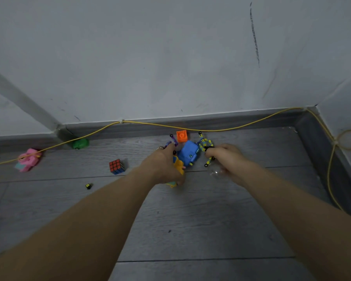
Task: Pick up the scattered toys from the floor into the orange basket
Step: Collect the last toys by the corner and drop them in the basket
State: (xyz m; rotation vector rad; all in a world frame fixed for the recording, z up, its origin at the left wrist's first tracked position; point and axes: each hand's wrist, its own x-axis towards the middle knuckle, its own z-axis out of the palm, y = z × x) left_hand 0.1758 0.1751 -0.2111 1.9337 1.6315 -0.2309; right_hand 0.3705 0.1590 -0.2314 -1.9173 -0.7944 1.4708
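Left arm: bare, stretched forward and down from the lower left, wrist straight.
Left hand [166, 163]: back turned up, fingers curled round toys, a ring on one finger.
Right arm: bare, stretched forward from the lower right, angled inward.
Right hand [225, 159]: back turned up, fingers curled, pinching a chain toy, dark nails showing.
Spacing: hands near each other, apart.

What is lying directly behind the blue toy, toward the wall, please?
An orange block sits behind the blue toy, near the baseboard and the yellow cable. Whether they touch is unclear; the hands hide the toy's sides.
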